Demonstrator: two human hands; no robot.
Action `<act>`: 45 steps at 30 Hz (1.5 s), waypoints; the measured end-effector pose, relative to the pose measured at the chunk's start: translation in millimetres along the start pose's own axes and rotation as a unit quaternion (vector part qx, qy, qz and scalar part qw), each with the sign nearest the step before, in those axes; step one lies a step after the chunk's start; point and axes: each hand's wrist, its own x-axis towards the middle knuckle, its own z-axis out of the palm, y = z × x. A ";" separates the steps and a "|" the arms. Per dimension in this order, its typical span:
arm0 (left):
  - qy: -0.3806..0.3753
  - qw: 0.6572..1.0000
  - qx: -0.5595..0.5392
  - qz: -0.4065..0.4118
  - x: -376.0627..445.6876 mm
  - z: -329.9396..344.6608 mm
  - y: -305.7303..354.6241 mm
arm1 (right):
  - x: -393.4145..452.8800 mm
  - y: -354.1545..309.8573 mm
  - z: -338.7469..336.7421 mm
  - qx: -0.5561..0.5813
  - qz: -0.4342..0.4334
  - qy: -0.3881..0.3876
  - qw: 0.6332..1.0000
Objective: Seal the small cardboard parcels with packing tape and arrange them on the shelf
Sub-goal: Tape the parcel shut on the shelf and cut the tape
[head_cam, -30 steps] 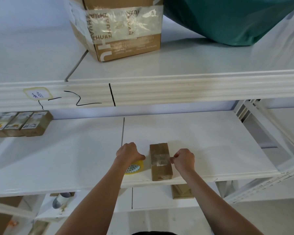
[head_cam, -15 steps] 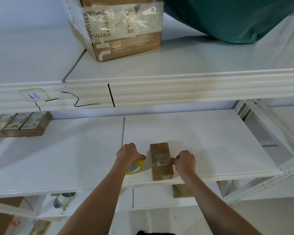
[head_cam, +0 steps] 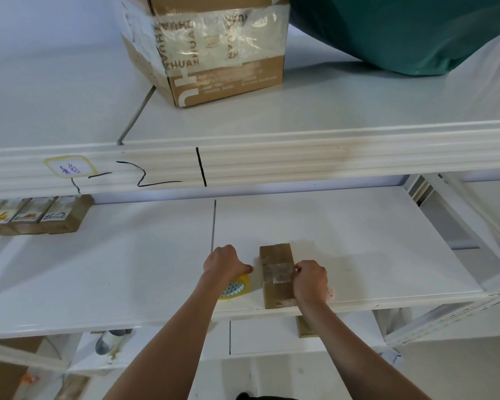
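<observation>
1. Cardboard, brown and small: in the head view the parcel lies on the middle shelf near its front edge, right of the board seam. Its long axis runs from the front edge toward the back of the shelf, so it lies lengthways between the two hands
2. A strip of clear tape crosses the parcel's top, square to that long axis
3. The right hand touches the parcel's right side, fingers curled and pinching at the tape's right end where it folds over the edge. This is the nearer hand
4. The left hand sits just left of the parcel, a small gap apart, curled round the yellow tape roll, which rests on the shelf partly under the hand. Whether tape runs from the roll to the parcel cannot be told
5. Judgement: the strip is being pressed down or parted. The next move likely works across the short axis, right hand smoothing while the left keeps the roll clear
6. Three labelled parcels stand in a row, touching, at the shelf's far left toward the back, well apart from the hands. The sealed parcel would probably travel left to join them
</observation>
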 end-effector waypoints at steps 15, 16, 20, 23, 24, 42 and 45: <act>0.002 1.000 -0.011 0.010 -2.1 1.5 -0.1 | -9.6 -32.6 8.9 -0.086 0.039 -0.097 0.991; 0.002 1.000 -0.012 0.011 -2.2 1.2 -0.3 | -10.8 -34.0 11.6 -0.099 0.039 -0.100 0.989; -0.004 1.000 -0.017 0.010 -1.0 0.6 -1.6 | -12.7 -40.6 22.0 -0.098 0.019 -0.057 0.993; -0.017 1.000 -0.018 0.009 -0.9 -1.2 -3.9 | -12.2 -44.4 29.7 -0.025 0.030 -0.078 0.996; -0.020 1.000 -0.016 0.012 -0.3 -1.9 -5.1 | -11.4 -42.5 31.9 -0.007 0.033 -0.081 0.996; -0.005 1.000 0.002 0.010 9.6 -7.6 -14.9 | -0.8 -33.8 23.6 0.162 0.024 -0.063 0.985; -0.014 1.000 -0.005 0.005 12.7 -7.1 -15.6 | -2.3 -40.0 39.2 0.122 -0.015 -0.034 0.992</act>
